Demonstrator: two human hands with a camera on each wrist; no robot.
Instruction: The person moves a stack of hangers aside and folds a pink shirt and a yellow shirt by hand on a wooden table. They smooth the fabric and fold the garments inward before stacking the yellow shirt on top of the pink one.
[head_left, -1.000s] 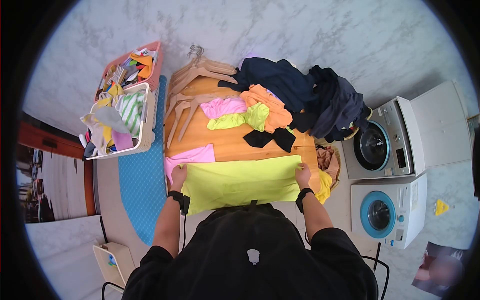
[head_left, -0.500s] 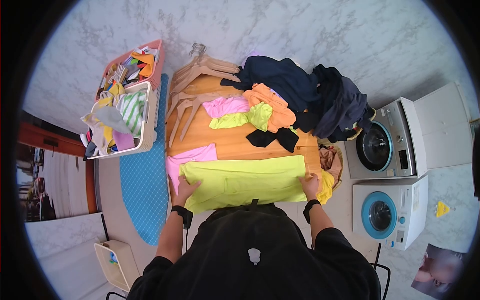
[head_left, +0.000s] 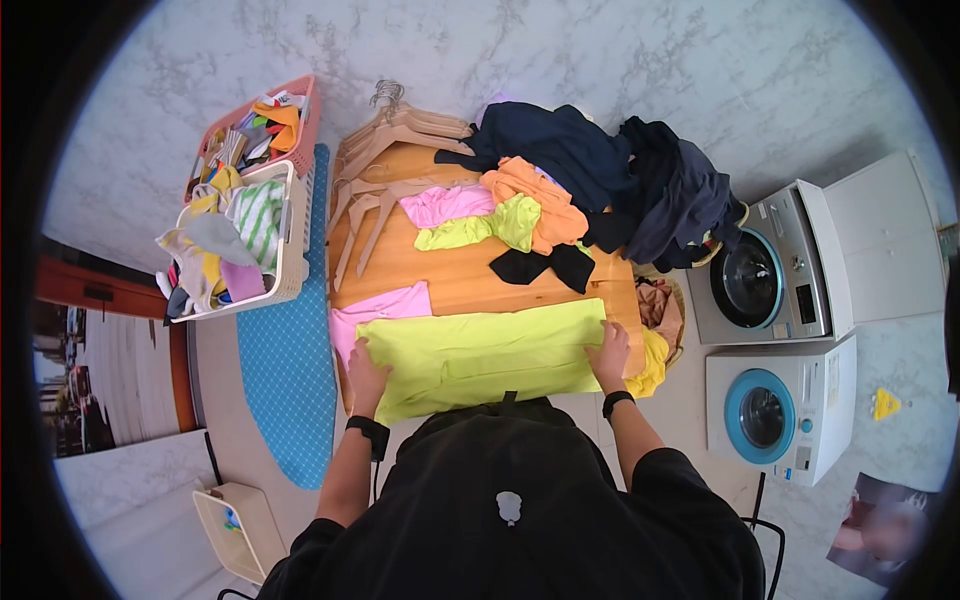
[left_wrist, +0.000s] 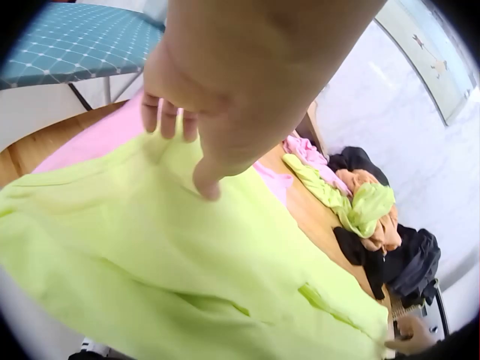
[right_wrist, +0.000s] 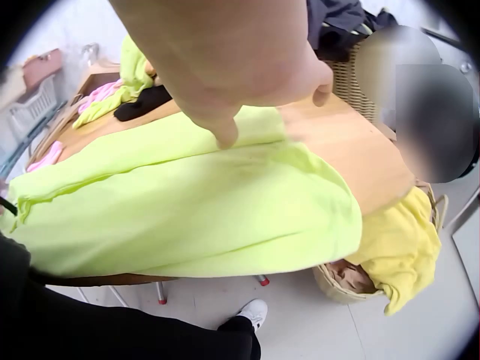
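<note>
A lime-yellow garment lies folded into a long strip along the front edge of the wooden table, its near side hanging over the edge. My left hand rests at its left end. In the left wrist view the thumb touches the cloth, spread well apart from the fingers. At the other end is my right hand, thumb on the cloth and a finger out past the fold in the right wrist view. A pink garment lies partly under the lime one.
Wooden hangers lie at the back left. Pink, lime, orange and dark clothes are heaped behind. Left stand two full baskets by a blue ironing board. A yellow cloth hangs from a wicker basket at right, near washing machines.
Both hands have loosened from gripping the garment's two ends and now rest on it with fingers spread. The strip's far edge looks folded over, and the left hand has shifted slightly nearer the body.
</note>
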